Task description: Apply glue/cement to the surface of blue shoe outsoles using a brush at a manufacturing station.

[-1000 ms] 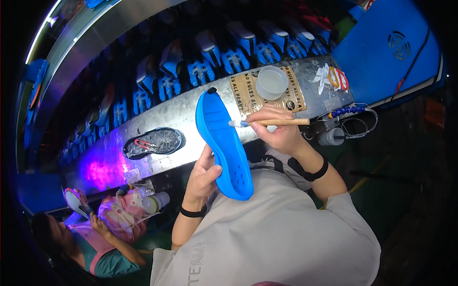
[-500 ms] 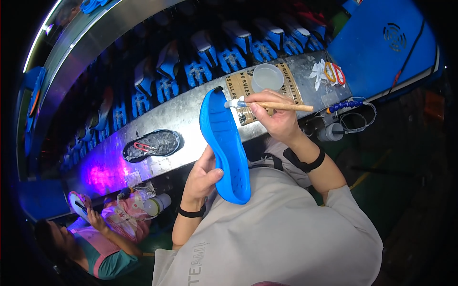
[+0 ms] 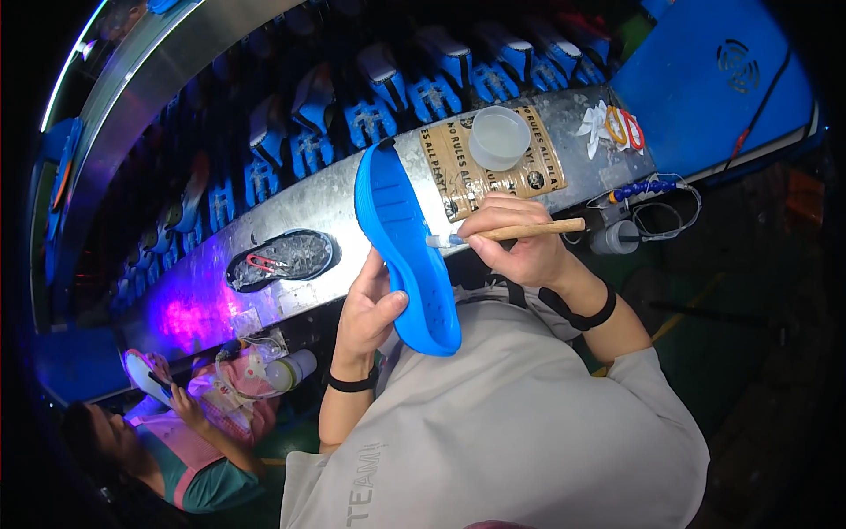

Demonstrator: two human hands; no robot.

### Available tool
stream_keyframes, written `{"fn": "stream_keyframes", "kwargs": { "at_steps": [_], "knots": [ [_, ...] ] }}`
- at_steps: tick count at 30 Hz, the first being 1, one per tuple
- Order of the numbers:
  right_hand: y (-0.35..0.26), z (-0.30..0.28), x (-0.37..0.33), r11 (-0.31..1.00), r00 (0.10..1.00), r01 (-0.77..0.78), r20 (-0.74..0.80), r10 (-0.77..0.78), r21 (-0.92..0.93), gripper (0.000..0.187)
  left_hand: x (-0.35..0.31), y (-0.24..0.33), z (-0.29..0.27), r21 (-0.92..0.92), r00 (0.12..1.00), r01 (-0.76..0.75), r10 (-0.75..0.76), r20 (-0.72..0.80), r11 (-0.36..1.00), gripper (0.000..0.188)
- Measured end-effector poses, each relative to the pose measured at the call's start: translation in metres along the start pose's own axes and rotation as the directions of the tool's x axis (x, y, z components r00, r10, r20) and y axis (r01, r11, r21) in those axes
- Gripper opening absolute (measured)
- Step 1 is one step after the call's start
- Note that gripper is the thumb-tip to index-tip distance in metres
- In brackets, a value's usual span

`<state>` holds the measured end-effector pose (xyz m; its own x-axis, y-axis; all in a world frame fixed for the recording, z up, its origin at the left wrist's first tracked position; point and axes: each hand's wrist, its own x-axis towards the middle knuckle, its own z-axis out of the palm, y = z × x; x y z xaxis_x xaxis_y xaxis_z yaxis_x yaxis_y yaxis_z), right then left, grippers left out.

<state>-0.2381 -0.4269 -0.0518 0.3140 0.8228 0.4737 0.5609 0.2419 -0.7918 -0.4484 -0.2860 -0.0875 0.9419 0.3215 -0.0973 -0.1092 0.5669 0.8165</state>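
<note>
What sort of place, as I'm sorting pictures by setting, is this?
Probably a shoe factory or workshop: shoe-shaped pieces stand in a row beyond a metal bench, and the left hand holds a blue sole, the right hand a brush.

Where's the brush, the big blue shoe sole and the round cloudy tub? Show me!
Brush [image 3: 539, 231]: head view, on its wooden handle.
Blue shoe sole [image 3: 409, 250]: head view, on its inside, around the middle.
Round cloudy tub [image 3: 499, 163]: head view, on its near side wall.
</note>
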Motion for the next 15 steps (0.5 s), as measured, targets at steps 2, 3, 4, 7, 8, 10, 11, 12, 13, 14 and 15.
{"fn": "stream_keyframes", "kwargs": {
  "at_steps": [2,3,4,7,8,10,11,12,13,14,15],
  "knots": [
    [-0.003,-0.001,-0.002,1.0,1.0,-0.004,0.012,0.004,-0.003,0.005,0.0,-0.001,-0.001,0.008,1.0,-0.003,0.003,0.0,1.0,0.094],
    [-0.004,-0.001,-0.003,1.0,1.0,-0.006,0.011,0.006,-0.002,0.005,0.0,-0.001,-0.001,0.008,1.0,-0.001,0.001,0.0,1.0,0.094],
    [-0.006,-0.002,-0.004,1.0,1.0,-0.016,0.02,0.015,0.014,0.005,0.0,-0.001,-0.001,0.001,1.0,-0.002,0.002,-0.015,1.0,0.093],
    [-0.014,-0.003,-0.006,0.999,0.999,-0.027,0.036,0.026,0.036,0.004,-0.003,0.0,-0.002,-0.008,0.999,-0.007,0.007,-0.032,1.0,0.093],
    [-0.015,-0.004,-0.007,0.999,0.999,-0.023,0.044,0.021,0.037,0.004,-0.004,0.001,-0.002,-0.009,0.999,-0.018,0.018,-0.031,1.0,0.092],
    [-0.017,-0.002,-0.011,0.999,0.999,-0.021,0.038,0.019,0.041,0.004,-0.005,0.003,0.001,-0.004,0.999,-0.019,0.019,-0.04,1.0,0.092],
    [-0.017,-0.002,-0.011,0.999,0.999,-0.01,0.034,0.009,0.04,0.004,-0.004,0.004,0.002,0.001,0.999,-0.028,0.028,-0.046,1.0,0.091],
    [-0.016,-0.001,-0.012,0.999,0.999,-0.012,0.031,0.011,0.042,0.004,-0.005,0.004,0.002,0.003,0.999,-0.024,0.025,-0.046,1.0,0.091],
    [-0.016,0.0,-0.014,0.998,0.999,-0.01,0.031,0.008,0.056,0.005,-0.005,0.004,0.002,-0.005,0.998,-0.027,0.027,-0.061,1.0,0.091],
    [-0.015,-0.001,-0.014,0.998,0.999,-0.005,0.033,0.003,0.068,0.005,-0.004,0.005,0.002,-0.013,0.997,-0.032,0.031,-0.074,0.999,0.091],
    [-0.015,0.0,-0.013,0.998,1.0,-0.007,0.029,0.005,0.068,0.005,-0.003,0.006,0.001,-0.011,0.997,-0.028,0.027,-0.072,1.0,0.091]
  ]
}}
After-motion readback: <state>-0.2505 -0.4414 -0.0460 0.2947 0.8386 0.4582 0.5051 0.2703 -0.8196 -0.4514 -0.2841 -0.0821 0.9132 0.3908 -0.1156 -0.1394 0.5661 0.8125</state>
